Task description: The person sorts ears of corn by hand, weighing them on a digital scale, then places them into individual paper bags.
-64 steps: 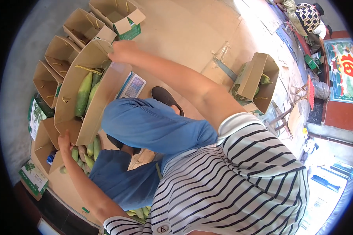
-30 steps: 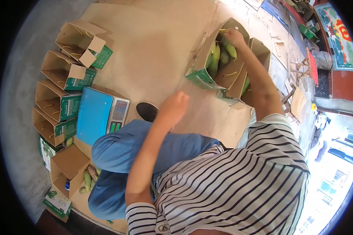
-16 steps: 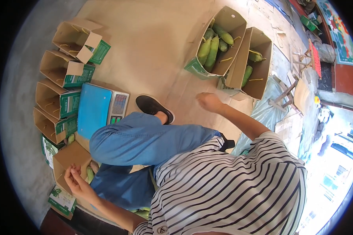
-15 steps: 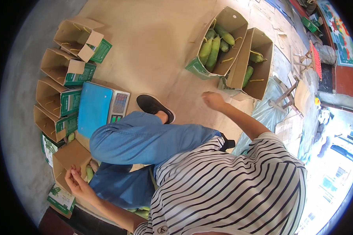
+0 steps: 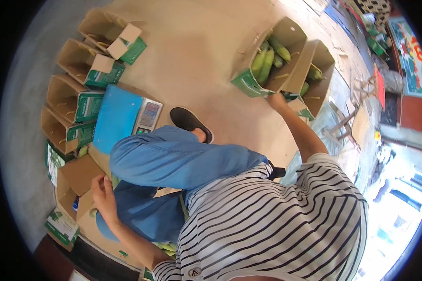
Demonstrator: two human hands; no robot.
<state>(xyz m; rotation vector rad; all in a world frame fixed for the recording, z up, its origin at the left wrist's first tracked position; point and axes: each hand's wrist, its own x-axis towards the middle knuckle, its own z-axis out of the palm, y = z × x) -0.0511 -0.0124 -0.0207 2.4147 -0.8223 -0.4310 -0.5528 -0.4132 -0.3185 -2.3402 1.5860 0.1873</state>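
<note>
My right hand (image 5: 277,101) is closed at the near end of two cardboard boxes at the far right, its fingers on a flap edge and partly hidden. One box (image 5: 245,84), with a green outer side, holds several long green gourds (image 5: 266,64). Beside it, the second box (image 5: 324,83) has a few gourds inside. My left hand (image 5: 104,199) hangs with loosely bent fingers, nothing in it, next to an opened carton (image 5: 82,174) at the left. A blue-topped weighing scale (image 5: 117,117) stands beyond my bent knee.
Several open boxes with rope handles (image 5: 63,100) stand in a row along the left wall. A smaller green and white box (image 5: 62,227) lies at the lower left. Clear plastic sheeting and a wooden stool (image 5: 344,119) are at the right. My shoe (image 5: 190,122) rests on the floor near the scale.
My right hand has moved right and forward onto the near end of the boxes. My left hand has shifted up and right, closer to my knee. The view has moved a little.
</note>
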